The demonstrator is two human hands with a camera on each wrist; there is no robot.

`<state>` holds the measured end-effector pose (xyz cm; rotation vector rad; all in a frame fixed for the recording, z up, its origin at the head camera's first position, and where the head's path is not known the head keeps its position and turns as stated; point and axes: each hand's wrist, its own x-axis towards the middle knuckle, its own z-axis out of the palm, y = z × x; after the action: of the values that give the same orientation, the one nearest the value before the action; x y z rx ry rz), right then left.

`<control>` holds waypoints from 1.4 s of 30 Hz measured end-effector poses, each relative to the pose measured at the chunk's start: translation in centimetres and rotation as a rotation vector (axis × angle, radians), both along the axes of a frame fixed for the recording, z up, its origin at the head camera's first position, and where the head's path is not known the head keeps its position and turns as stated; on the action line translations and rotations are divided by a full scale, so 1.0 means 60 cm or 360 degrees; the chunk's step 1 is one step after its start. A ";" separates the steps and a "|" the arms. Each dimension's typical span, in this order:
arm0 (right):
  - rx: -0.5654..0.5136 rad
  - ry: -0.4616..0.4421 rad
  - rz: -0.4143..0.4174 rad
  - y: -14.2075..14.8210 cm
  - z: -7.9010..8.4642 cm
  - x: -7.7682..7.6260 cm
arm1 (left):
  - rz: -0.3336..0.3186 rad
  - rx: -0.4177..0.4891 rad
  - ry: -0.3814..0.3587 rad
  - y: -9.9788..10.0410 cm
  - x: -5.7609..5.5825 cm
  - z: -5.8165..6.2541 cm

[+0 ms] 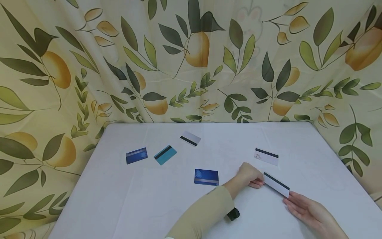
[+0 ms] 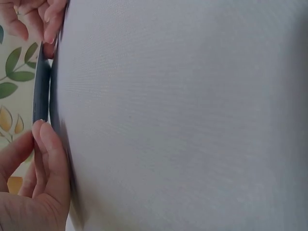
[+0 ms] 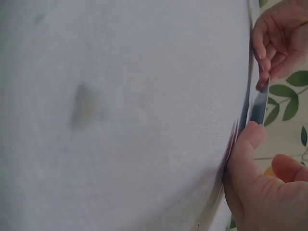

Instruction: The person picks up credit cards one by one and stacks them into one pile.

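Observation:
A white card with a dark stripe (image 1: 276,185) is held slightly tilted just over the table, one end in each hand. My left hand (image 1: 249,174) pinches its left end between thumb and fingers. At the other end, the fingers of my right hand (image 1: 307,209) grip the card's corner. Seen edge-on, the card (image 2: 42,91) spans both hands in the left wrist view. The right wrist view shows only a sliver of the card (image 3: 260,107) between my right hand (image 3: 262,178) and left hand (image 3: 281,41).
Another white striped card (image 1: 266,157) lies just behind the hands. Further left lie a blue card (image 1: 206,177), a white card (image 1: 191,138), a teal card (image 1: 165,155) and a second blue card (image 1: 136,156). A patterned curtain (image 1: 191,83) hangs behind the white table (image 1: 161,205).

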<state>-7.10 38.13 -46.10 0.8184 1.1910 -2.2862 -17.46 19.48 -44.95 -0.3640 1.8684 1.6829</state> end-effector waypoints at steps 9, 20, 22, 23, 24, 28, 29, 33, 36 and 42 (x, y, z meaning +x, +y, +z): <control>0.0208 -0.0007 -0.0030 -0.021 0.000 -0.003 | 0.0079 0.0075 -0.0027 -0.010 0.001 -0.005; 0.0268 0.0005 -0.0108 -0.050 0.007 -0.009 | 0.0163 0.0163 -0.0010 -0.035 0.006 -0.012; 0.0266 0.0023 -0.0097 -0.056 0.010 -0.010 | 0.0161 0.0181 -0.0006 -0.043 0.005 -0.014; 0.0277 0.0026 -0.0092 -0.059 0.012 -0.010 | 0.0157 0.0194 -0.0003 -0.047 0.005 -0.014; 0.0292 0.0027 -0.0086 -0.062 0.015 -0.011 | 0.0152 0.0209 0.0001 -0.051 0.005 -0.015; 0.0301 0.0076 -0.0052 -0.073 0.022 -0.016 | 0.0135 0.0235 0.0023 -0.067 0.005 -0.015; 0.0294 0.0087 -0.0048 -0.076 0.024 -0.018 | 0.0135 0.0242 0.0029 -0.072 0.006 -0.014; 0.0267 0.0139 -0.0021 -0.089 0.029 -0.027 | 0.0138 0.0246 0.0057 -0.089 0.006 -0.010; 0.0274 0.0177 0.0007 -0.099 0.032 -0.033 | 0.0151 0.0263 0.0083 -0.101 0.006 -0.010; 0.0284 0.0224 0.0040 -0.122 0.041 -0.048 | 0.0197 0.0328 0.0108 -0.128 0.004 -0.013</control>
<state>-9.98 30.81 -43.61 0.7088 1.4767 -2.2727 -17.20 11.83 -45.70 -0.3478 1.7298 1.9734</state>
